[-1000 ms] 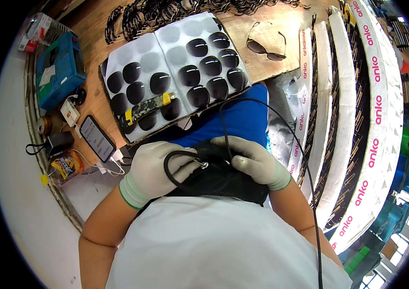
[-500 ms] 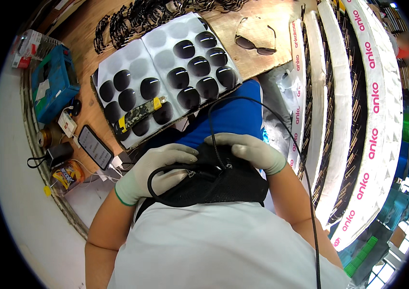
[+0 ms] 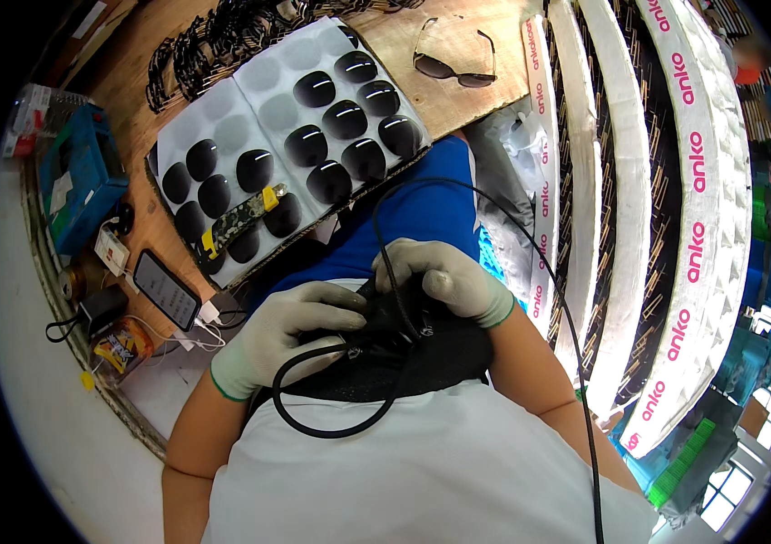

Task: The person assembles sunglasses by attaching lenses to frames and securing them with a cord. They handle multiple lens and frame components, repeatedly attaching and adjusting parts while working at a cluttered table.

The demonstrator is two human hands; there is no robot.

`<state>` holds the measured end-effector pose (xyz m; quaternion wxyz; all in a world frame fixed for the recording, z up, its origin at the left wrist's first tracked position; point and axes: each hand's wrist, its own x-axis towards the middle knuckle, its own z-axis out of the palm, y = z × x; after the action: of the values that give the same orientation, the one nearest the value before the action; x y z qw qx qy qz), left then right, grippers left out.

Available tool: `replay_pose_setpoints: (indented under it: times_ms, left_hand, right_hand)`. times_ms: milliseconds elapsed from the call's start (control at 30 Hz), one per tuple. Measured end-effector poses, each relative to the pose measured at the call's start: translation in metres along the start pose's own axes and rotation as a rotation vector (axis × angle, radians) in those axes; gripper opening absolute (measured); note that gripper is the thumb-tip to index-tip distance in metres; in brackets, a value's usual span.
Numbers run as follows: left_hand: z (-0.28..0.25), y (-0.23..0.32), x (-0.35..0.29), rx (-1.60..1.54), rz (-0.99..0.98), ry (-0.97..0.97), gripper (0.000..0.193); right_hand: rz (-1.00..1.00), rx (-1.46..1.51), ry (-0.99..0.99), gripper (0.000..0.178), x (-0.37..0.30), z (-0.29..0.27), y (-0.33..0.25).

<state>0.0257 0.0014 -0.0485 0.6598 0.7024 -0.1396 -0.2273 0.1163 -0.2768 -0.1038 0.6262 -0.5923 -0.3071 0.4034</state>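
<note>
Across my lap lies a black mesh-like pouch (image 3: 461,349) with small metal zipper pulls. My left hand (image 3: 290,331), in a whitish knit glove, curls over the pouch's left side, its fingertips tucked into the dark fabric. On the far right side my gloved right hand (image 3: 449,279) pinches the pouch's upper edge with bent fingers. A black cable (image 3: 560,286) runs from the pouch, arches past my right hand and trails down to the right. A second black loop (image 3: 336,436) hangs onto my white shirt. What lies inside the pouch is hidden.
Ahead, a white tray sheet (image 3: 263,82) holds dark sunglass lenses and a camouflage-and-yellow cutter (image 3: 245,218). Sunglasses (image 3: 453,72) and piled frames (image 3: 200,54) lie beyond. Leftward are a phone (image 3: 168,288), a snack packet (image 3: 122,344) and a teal box (image 3: 86,181). Rows of frames (image 3: 608,208) stand rightward.
My right hand's fingers have bent in from a flatter pose and grip the pouch edge. The cable loop by my left hand hangs lower on the shirt. The whole view has shifted slightly.
</note>
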Motion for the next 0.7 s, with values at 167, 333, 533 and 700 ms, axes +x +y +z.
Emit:
replay_pose_setpoints:
  times_ms: [167,333,533,700]
  left_hand:
    - [-0.001,-0.002,0.001,0.039,0.016,0.027,0.036]
    - [-0.003,0.000,0.002,0.054,0.000,-0.001,0.037]
    - [-0.003,0.002,0.005,0.046,-0.007,-0.046,0.040]
    - [-0.003,0.010,0.005,0.112,-0.004,-0.044,0.039]
  right_hand:
    - [0.100,0.095,0.080,0.080,-0.006,0.005,-0.013]
    - [0.128,0.161,0.111,0.034,-0.006,0.004,-0.037]
    - [0.341,0.075,-0.004,0.034,0.003,0.009,-0.064]
    - [0.356,0.142,0.005,0.034,0.001,0.015,-0.066]
